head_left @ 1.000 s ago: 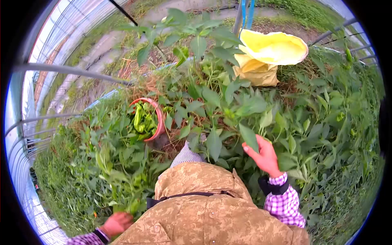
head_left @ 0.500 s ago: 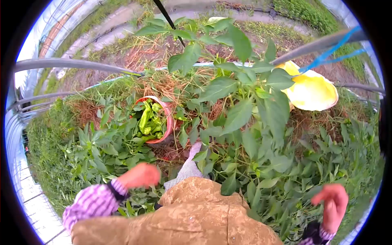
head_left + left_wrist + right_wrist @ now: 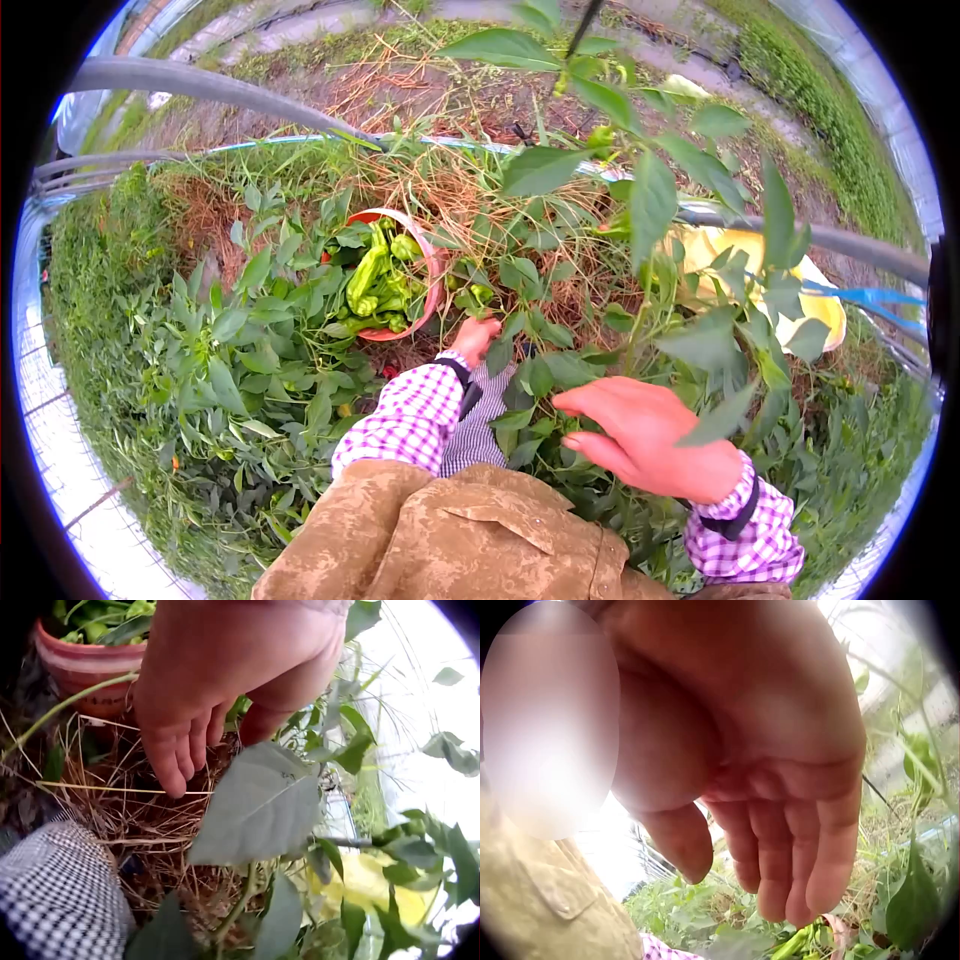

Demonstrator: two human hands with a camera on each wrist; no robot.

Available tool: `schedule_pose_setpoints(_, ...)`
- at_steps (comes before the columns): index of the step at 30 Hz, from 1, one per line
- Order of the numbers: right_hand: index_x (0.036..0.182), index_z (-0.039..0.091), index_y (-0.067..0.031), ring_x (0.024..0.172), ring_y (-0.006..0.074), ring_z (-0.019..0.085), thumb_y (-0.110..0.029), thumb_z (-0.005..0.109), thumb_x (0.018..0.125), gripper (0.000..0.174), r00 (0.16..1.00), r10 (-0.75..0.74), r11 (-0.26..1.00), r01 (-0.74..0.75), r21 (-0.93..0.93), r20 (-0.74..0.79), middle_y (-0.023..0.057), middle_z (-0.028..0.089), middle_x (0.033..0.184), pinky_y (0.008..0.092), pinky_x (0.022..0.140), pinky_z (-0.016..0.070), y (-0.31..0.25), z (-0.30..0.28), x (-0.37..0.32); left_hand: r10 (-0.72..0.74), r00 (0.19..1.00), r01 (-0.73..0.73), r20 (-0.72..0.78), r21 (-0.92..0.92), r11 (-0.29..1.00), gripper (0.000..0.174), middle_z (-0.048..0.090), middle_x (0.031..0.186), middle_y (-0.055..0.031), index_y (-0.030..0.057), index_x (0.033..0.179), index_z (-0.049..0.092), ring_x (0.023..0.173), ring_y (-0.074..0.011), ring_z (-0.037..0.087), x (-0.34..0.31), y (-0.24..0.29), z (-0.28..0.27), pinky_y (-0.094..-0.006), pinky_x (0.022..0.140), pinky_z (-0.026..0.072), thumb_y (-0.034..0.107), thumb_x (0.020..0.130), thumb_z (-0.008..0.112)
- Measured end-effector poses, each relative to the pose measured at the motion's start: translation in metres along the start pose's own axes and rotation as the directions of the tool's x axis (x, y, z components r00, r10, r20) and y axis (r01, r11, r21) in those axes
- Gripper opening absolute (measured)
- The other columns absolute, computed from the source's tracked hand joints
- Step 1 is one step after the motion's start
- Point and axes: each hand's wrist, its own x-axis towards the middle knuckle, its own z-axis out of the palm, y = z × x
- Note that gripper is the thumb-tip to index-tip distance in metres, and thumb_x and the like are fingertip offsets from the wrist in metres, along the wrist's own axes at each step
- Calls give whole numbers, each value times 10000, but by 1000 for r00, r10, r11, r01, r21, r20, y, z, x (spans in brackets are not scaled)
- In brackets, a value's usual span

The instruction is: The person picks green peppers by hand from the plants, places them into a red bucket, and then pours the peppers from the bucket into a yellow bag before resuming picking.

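Note:
My left hand [image 3: 477, 340] reaches down among the plants, just right of a red bucket [image 3: 432, 275] of green peppers [image 3: 370, 280]. Its fingers [image 3: 184, 754] hang loosely, thumb apart, over dry straw in the left wrist view. Close beyond it in the head view, a green pepper [image 3: 482, 294] shows among leaves. My right hand [image 3: 640, 435] hovers above the foliage at the lower right, a leaf overlapping its back. In the right wrist view its palm faces the camera, fingers [image 3: 772, 862] fairly straight with nothing between them.
Pepper plants [image 3: 230, 340] grow thickly on both sides. A tall leafy stem [image 3: 650, 200] rises in front. A grey pipe [image 3: 220, 90] crosses the upper left; a yellow bag [image 3: 730, 250] lies behind leaves at the right, near blue twine [image 3: 870, 296]. A leg [image 3: 478, 425] in checked cloth stands below the bucket.
My left hand has come from the lower left up to beside the bucket. The right swung out to the lower right, then back inward over the plants. The head view has shifted.

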Motion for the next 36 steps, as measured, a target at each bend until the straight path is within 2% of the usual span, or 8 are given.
schedule_pose_setpoints(5,965,574,16,871,374,585,-200,617,822,263,999,40,999,-41,-19,-34,193,602,889,434,771,474,47,22,59,-54,975,135,215,-382,914,566,462,1350,-61,151,1431,268,1110,-213,512,11,21,52,-408,926,455,61,903,453)
schedule_pose_setpoints(15,1094,552,56,1002,363,588,-284,626,811,449,853,467,884,-447,135,-235,248,590,1086,411,866,464,141,33,69,395,769,-498,503,83,863,276,603,1018,-69,41,1157,505,881,-132,560,-77,33,136,-277,769,473,11,884,470)
schedule_pose_setpoints(21,1104,522,95,1057,398,549,-363,631,796,563,742,655,754,-655,53,-146,280,564,1121,420,908,435,185,83,112,363,713,-700,600,576,422,149,602,999,-188,15,924,585,909,-372,569,-128,7,169,-440,767,463,106,806,576)
schedule_pose_setpoints(28,1155,519,114,1101,326,539,-296,645,823,543,698,705,684,-624,377,-125,236,565,1174,366,927,420,240,140,171,375,921,-388,111,368,845,254,616,804,-240,11,948,589,708,-408,587,-133,2,84,-448,606,486,245,864,535)
schedule_pose_setpoints(29,1136,536,108,1125,376,524,-318,656,804,553,679,705,699,-616,364,-205,260,546,1197,393,938,417,248,148,180,457,885,-424,93,566,707,213,632,880,-175,21,1037,579,779,-320,605,-129,-6,53,-389,656,491,137,867,522)
schedule_pose_setpoints(30,1274,429,98,1199,366,473,-319,661,798,675,745,663,682,-642,350,73,276,481,1281,374,998,380,277,155,191,535,842,-407,75,739,537,261,648,956,-110,30,1125,569,851,-231,623,-125,-15,23,-330,706,497,29,870,509)
schedule_pose_setpoints(32,1320,373,77,1218,361,456,-331,662,797,724,722,690,677,-671,301,57,282,457,1301,361,1014,368,279,170,208,697,704,-421,-136,710,565,191,614,829,-160,48,1006,589,701,-351,608,-125,-6,-7,-410,586,492,109,824,582)
schedule_pose_setpoints(36,1406,265,-5,1227,333,448,-283,747,743,866,795,606,605,-479,636,23,256,447,1314,368,1037,362,281,186,232,638,768,-212,58,963,168,191,627,852,-127,92,1051,600,702,-315,619,-86,-59,-43,-397,571,488,135,875,540)
